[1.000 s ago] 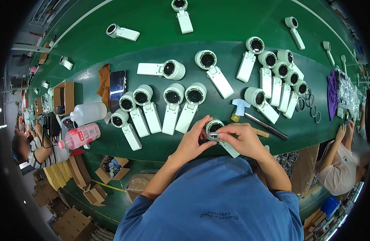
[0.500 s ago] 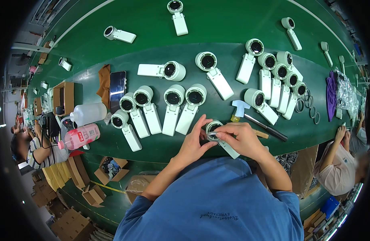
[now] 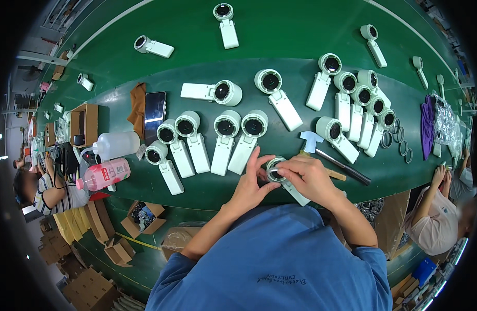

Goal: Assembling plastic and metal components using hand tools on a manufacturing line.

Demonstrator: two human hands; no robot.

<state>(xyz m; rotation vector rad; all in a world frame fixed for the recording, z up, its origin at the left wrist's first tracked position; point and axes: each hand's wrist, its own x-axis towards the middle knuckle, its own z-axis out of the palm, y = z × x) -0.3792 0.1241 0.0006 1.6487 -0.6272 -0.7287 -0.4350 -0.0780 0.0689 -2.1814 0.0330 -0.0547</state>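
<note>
White handheld fan (image 3: 296,194), short round head and pale handle, lies between my hands at the near edge of the table. My left hand (image 3: 248,185) curls round the left side of its head, thumb and fingers on the rim. My right hand (image 3: 312,179) pinches a thin silvery ring (image 3: 274,171) at the head's open face. Fingers partly cover the ring, so how far it sits in the head cannot be told. Several similar fans (image 3: 225,128) lie in a row just beyond my left hand, and a cluster of them (image 3: 344,98) lies to the far right.
Loose grey rings (image 3: 387,139) lie on the right, near a purple cloth (image 3: 428,127). Beyond my right hand are a pale blue T-shaped piece (image 3: 311,140) and a black-handled tool (image 3: 356,174). Leftward are a phone (image 3: 155,111), a pink-labelled bottle (image 3: 106,174) and a white bottle (image 3: 116,145).
My right fingers have shifted slightly at the fan's head, and the ring shows less. The whole view has moved a little; the left hand keeps its hold.
</note>
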